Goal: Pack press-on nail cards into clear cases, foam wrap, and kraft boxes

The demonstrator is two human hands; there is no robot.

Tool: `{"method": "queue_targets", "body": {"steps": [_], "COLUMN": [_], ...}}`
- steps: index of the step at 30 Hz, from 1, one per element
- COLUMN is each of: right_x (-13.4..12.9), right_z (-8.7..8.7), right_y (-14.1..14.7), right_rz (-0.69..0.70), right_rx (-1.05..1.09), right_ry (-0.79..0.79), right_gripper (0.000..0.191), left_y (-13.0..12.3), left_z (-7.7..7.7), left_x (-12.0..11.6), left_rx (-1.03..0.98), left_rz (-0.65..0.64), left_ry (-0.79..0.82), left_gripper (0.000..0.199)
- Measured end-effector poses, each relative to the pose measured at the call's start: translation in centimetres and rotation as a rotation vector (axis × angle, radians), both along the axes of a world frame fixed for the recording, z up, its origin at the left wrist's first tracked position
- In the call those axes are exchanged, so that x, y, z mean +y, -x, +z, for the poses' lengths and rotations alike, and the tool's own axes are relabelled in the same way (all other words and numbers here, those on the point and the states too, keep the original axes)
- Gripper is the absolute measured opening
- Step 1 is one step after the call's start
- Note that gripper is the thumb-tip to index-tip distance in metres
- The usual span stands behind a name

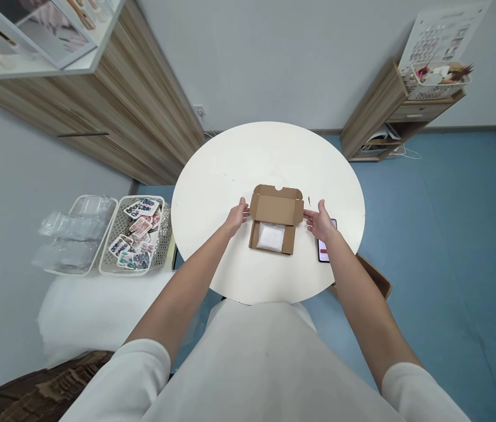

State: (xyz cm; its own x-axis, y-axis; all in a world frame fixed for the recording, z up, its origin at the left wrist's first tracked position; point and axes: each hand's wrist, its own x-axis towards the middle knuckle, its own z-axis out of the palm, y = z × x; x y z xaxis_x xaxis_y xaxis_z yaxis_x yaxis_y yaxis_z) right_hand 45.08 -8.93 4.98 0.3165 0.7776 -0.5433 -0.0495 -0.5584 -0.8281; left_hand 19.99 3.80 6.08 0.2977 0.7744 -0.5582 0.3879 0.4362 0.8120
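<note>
While the left hand hovers, spread, beside the cardboard box, the right hand, likewise spread, touches its lid.

Pale grey walls rise from a blue floor. A white, round-edged table stands between a wood-grain cabinet, left, and a drawer unit, right. A socket sits low on the far wall.

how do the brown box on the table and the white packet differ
The brown box looks like stiff cardboard, while the white packet looks soft. The box is larger than the packet. The box rests on the round table; the packet lies inside the box. Both sit between the left hand and right hand.
</note>
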Motion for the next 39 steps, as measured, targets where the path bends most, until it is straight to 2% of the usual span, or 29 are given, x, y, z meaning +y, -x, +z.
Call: {"method": "queue_targets", "body": {"steps": [3,7,11,14,21,25,29,35,39], "right_x": [1.5,2.0,0.6,-1.2,-4.5,-5.8,-7.1,-8.8,-9.5], "right_z": [0.6,2.0,3.6,4.0,2.4,1.8,0.8,-1.8,-3.4], "right_y": [0.5,1.5,2.7,3.5,4.7,5.4,6.5,8.8,10.2], "right_rz": [0.019,0.043,0.113,0.099,0.074,0.129,0.108,0.154,0.101], "right_rx": [0.216,0.236,0.217,0.181,0.185,0.17,-0.064,-0.533,-0.669], "right_ry": [0.05,0.015,-0.092,-0.118,-0.149,-0.171,-0.138,-0.039,-0.024], "right_gripper": [0.093,0.087,0.079,0.079,0.067,0.057,0.045,0.045,0.05], "left_y": [-0.6,-0.9,-0.3,0.7,2.9,3.4,3.8,4.1,3.9], "left_z": [0.2,0.9,1.4,1.4,2.0,1.7,0.5,-1.4,-2.1], "left_x": [-0.2,-0.7,-1.7,-3.0,-6.4,-8.1,-9.8,-11.9,-12.7], "left_rx": [0.011,-0.019,-0.066,-0.115,-0.169,-0.121,0.095,0.395,0.565], "left_rz": [-0.05,-0.105,-0.094,-0.076,-0.138,-0.204,-0.32,-0.444,-0.551], "left_ry": [0.006,0.002,-0.003,0.022,-0.004,-0.036,-0.187,-0.414,-0.504], "left_gripper": [0.071,0.071,0.07,0.07,0.061,0.054,0.045,0.046,0.048]}}
